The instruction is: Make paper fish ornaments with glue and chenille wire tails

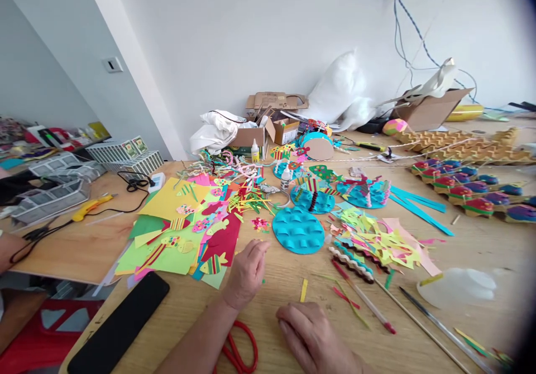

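Note:
My left hand (pixel 248 271) is over the wooden table with its fingers curled and pressed together; anything inside is hidden from me. Just beyond its fingertips lies a round blue disc (pixel 298 230) with a bumpy surface. Nearer to me, my right hand (pixel 312 332) rests low on the table, fingers bent in and thumb tucked against them, so I cannot make out if it holds something. A yellow paper strip (pixel 304 290) lies just past its knuckles. Red-handled scissors (pixel 254 351) are partly under my left forearm. Pink paper bits (pixel 260 224) are scattered left of the disc.
Coloured paper sheets with fish cutouts (pixel 180 245) cover the left side, near a black phone (pixel 121 324). Decorated blue discs (pixel 312 198), a glue bottle (pixel 286 178) and paper scraps (pixel 381 234) lie beyond. Painted egg trays (pixel 477 204) stand right. Another person's arm (pixel 8 251) shows far left.

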{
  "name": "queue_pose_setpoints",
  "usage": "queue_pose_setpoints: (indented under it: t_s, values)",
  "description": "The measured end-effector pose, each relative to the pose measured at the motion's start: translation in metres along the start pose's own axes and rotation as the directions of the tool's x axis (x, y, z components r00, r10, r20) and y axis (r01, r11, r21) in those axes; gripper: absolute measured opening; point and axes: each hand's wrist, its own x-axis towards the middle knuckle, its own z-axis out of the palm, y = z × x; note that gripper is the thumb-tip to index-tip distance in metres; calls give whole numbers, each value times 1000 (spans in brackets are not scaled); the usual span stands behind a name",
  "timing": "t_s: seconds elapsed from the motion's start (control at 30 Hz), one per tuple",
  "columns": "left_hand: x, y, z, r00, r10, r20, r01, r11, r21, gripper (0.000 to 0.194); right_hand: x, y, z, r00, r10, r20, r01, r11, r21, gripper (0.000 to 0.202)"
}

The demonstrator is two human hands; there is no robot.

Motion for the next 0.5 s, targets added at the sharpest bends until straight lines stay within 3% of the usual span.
queue_pose_setpoints:
  t_s: [0.5]
  values:
    - [0, 1, 12, 998, -70, -12, 67, 988, -137, 34, 4, 18, -7, 996, 34, -81, -50, 976, -210, 19]
